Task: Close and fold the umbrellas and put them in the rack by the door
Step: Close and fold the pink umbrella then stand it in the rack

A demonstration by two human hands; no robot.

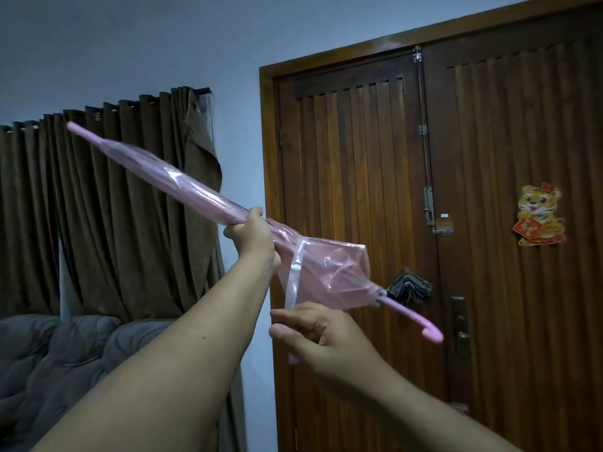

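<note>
Two bare hands are working a closed pink umbrella in mid-air in front of a dark wooden double door. It is lying on a slant, its pointed tip rising toward the far left against brown curtains and its hooked pink handle dropping toward the right, just in front of the door. The canopy is translucent pink plastic, gathered tightly along the upper half and bagging out loosely near the handle end.

The left hand is gripping the umbrella around its middle, fingers curled round the bunched canopy. The right hand is lying below the loose folds, pinching the clear closing strap that is hanging down from the canopy; a round white snap is showing on the strap, which is not wrapped round the folds.

A tiger sticker is clinging to the right door leaf, and a dark folded cloth is sitting on the door behind the handle end. Grey bedding is lying at the near left, under the curtains.
</note>
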